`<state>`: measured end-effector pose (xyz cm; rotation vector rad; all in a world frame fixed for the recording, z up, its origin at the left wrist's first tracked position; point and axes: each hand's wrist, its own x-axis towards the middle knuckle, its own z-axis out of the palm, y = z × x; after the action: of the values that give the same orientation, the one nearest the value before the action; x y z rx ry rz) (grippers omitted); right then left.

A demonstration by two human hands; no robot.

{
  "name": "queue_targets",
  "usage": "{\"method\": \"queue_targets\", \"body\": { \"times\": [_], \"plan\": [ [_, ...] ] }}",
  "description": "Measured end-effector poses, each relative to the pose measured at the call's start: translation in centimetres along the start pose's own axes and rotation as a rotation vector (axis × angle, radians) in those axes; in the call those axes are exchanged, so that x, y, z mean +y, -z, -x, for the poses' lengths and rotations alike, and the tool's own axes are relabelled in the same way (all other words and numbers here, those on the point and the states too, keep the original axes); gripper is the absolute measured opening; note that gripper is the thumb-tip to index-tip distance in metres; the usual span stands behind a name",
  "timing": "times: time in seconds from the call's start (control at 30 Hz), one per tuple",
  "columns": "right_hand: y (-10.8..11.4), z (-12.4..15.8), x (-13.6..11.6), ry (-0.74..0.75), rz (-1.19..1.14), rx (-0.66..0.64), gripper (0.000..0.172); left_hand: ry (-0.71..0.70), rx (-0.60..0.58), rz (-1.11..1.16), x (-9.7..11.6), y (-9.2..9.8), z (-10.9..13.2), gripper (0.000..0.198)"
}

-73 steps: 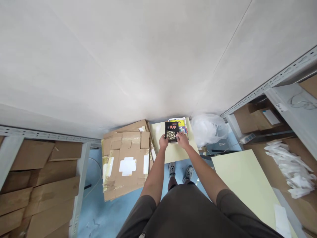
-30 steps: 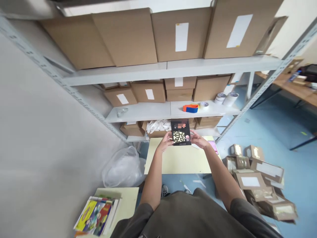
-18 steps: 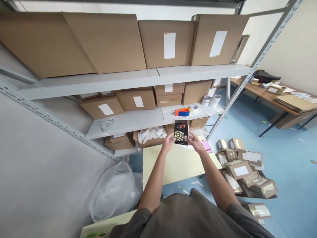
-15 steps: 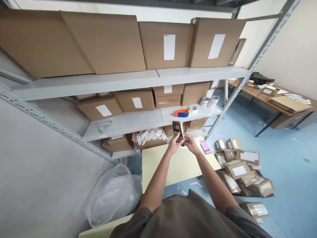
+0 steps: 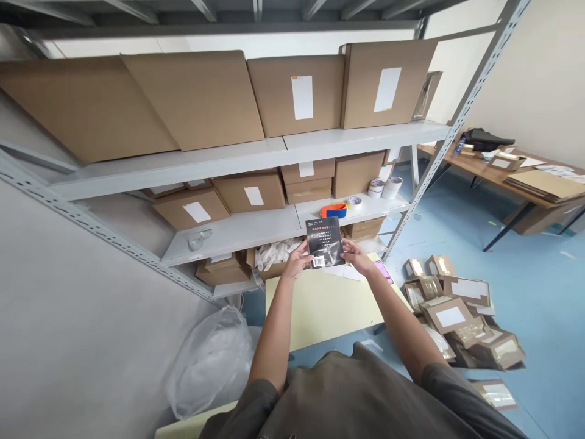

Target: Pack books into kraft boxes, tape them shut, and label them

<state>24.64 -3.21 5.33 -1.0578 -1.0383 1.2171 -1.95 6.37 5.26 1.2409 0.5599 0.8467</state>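
A small black paperback book [image 5: 325,242], barcode side toward the camera, is held upright in the air above the pale yellow rectangular table [image 5: 320,305]. The left hand [image 5: 298,262] pinches its edge at 8 o'clock and the right hand [image 5: 357,256] pinches it at 3 o'clock, fingers curled close together. At the book's 12 o'clock an orange-and-blue tape dispenser [image 5: 333,210] sits on the grey metal shelf [image 5: 237,231]. Small brown cardboard parcels [image 5: 450,305] lie heaped on the floor at 4 o'clock.
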Motion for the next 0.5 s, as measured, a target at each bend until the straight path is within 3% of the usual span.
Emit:
{"method": "queue_targets", "body": {
  "times": [0.13, 0.3, 0.37, 0.43, 0.5],
  "plan": [
    [0.5, 0.4, -1.1, -0.024, -0.100, -0.075, 0.068, -0.008, 0.059, -0.024, -0.2, -0.2, 0.2, 0.101],
    [0.2, 0.3, -1.4, 0.064, -0.065, 0.001, 0.065, -0.106, 0.413, -0.283, -0.2, -2.3, -0.2, 0.070],
    [-0.8, 0.1, -1.1, 0.146, -0.023, 0.012, 0.064, -0.100, 0.365, -0.327, -0.3, -4.5, -0.5, 0.060],
    [-2.2, -0.1, -0.7, 0.228, 0.038, -0.023, 0.063, -0.120, 0.242, -0.277, -0.4, -6.9, -0.8, 0.069],
    [-3.3, -0.3, -0.2, 0.284, 0.118, -0.070, 0.059, -0.172, 0.244, -0.239, -0.4, -8.7, -1.1, 0.080]
  ]
}}
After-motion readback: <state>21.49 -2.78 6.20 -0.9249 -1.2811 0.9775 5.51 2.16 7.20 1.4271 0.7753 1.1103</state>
